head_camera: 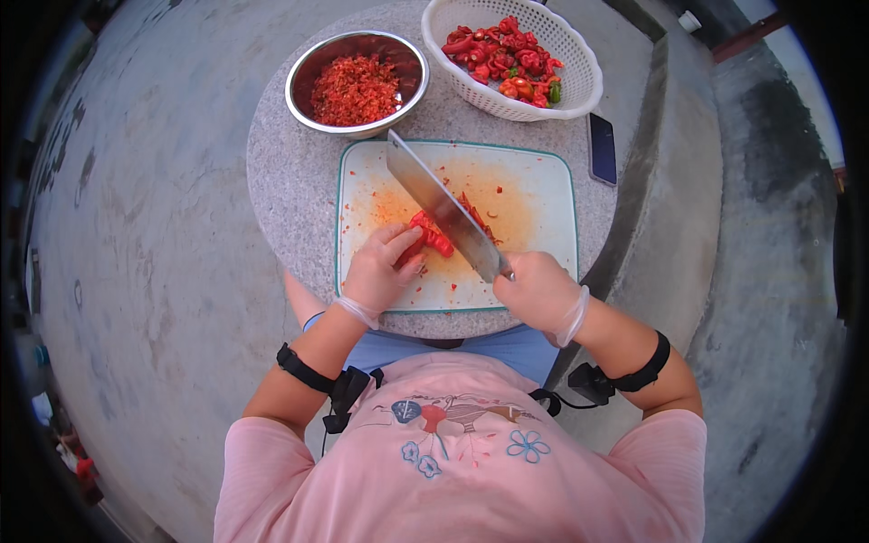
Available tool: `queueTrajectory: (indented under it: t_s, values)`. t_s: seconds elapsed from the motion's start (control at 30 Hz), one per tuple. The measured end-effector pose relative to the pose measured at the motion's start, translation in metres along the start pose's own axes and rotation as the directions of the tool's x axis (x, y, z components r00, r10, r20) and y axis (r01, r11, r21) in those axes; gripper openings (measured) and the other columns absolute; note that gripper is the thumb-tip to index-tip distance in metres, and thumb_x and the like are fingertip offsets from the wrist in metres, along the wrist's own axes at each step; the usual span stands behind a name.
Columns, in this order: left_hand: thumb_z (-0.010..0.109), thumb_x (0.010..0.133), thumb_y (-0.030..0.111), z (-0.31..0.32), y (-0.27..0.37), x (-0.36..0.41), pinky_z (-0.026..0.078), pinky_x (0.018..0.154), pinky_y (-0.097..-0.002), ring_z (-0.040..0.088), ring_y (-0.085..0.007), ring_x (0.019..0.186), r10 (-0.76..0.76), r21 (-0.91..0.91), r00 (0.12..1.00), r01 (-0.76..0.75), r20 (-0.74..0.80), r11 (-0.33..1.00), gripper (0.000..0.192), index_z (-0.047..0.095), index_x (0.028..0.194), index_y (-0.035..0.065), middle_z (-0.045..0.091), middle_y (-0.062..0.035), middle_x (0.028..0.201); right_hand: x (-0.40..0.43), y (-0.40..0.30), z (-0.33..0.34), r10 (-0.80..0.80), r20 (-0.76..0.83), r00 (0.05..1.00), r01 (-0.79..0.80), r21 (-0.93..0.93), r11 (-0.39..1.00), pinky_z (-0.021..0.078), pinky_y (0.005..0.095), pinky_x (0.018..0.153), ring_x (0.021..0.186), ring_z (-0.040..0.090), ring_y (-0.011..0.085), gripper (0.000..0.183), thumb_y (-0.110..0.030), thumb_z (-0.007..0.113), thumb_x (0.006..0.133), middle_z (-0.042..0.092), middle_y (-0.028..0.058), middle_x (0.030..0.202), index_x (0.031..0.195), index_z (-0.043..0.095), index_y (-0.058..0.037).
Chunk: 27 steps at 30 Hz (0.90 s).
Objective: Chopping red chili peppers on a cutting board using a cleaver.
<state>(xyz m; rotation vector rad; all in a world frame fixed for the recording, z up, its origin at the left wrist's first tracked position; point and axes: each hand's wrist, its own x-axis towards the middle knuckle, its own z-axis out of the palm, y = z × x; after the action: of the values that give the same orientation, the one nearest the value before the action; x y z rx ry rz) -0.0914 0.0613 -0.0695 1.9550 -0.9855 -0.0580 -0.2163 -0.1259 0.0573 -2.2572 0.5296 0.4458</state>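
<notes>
My left hand [383,265], in a clear disposable glove, holds a red chili pepper [434,239] down on the white cutting board [543,271]. The gloved right hand [540,288] grips the handle of a cleaver [445,207]. Its broad blade slants up and to the left across the board, just right of the held pepper. Cut red pepper strips [475,210] lie beyond the blade, partly hidden by it. Small red bits and orange juice stains are scattered over the board.
A stainless steel bowl [299,112] of chopped red pepper stands at the back left of the round stone table [285,183]. Behind the board to the right is a white plastic colander [577,75] with whole peppers. A smartphone [602,151] lies near the right edge.
</notes>
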Motion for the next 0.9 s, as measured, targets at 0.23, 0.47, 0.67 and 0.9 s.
queueTrajectory:
  t_s: [0.23, 0.47, 0.67, 0.9]
  values:
    - [0.075, 0.074, 0.005, 0.015, -0.001, -0.001, 0.055, 0.078, -0.0336, 0.066, -0.0287, 0.09, -0.021, -0.004, 0.999, 0.02, -0.041, 1.0, 0.026, 0.073, 0.1, 0.0053, 0.068, -0.0127, 0.1, 0.007, 0.007, 0.002, 0.059, 0.113, 0.992, -0.046, -0.116, 0.992, 0.0511, 0.0484, 0.069, 0.068, 0.063, 0.044, 0.023, -0.014, 0.053, 0.079, 0.061, 0.0288, 0.07, 0.071, 0.063, 0.0051]
    - [0.075, 0.074, 0.003, 0.019, -0.005, 0.0, 0.054, 0.075, -0.0347, 0.065, -0.0284, 0.087, 0.047, -0.016, 0.997, -0.048, -0.057, 0.999, 0.021, 0.073, 0.095, 0.0036, 0.068, -0.0119, 0.093, 0.049, 0.015, 0.036, -0.07, 0.054, 0.996, 0.081, -0.232, 0.969, 0.0513, 0.0468, 0.07, 0.072, 0.064, 0.0424, 0.021, -0.013, 0.052, 0.08, 0.062, 0.0276, 0.072, 0.084, 0.064, 0.0029]
    - [0.075, 0.074, 0.003, 0.022, -0.008, -0.002, 0.054, 0.074, -0.0353, 0.064, -0.0285, 0.086, 0.068, 0.007, 0.992, -0.068, -0.105, 0.998, 0.02, 0.073, 0.094, 0.0036, 0.068, -0.0112, 0.093, 0.019, -0.007, 0.004, -0.076, -0.014, 0.997, 0.073, -0.146, 0.987, 0.0508, 0.0465, 0.07, 0.072, 0.063, 0.0422, 0.021, -0.013, 0.051, 0.081, 0.062, 0.0265, 0.072, 0.089, 0.065, 0.0015]
    - [0.075, 0.073, 0.005, 0.021, -0.009, -0.003, 0.053, 0.078, -0.0379, 0.062, -0.0304, 0.09, 0.061, -0.006, 0.995, -0.061, -0.085, 0.998, 0.022, 0.072, 0.095, 0.0045, 0.066, -0.0112, 0.096, -0.005, 0.003, 0.005, 0.112, 0.141, 0.984, -0.095, -0.123, 0.988, 0.0498, 0.0493, 0.072, 0.073, 0.063, 0.0443, 0.019, -0.012, 0.052, 0.08, 0.062, 0.0285, 0.073, 0.082, 0.063, 0.0036]
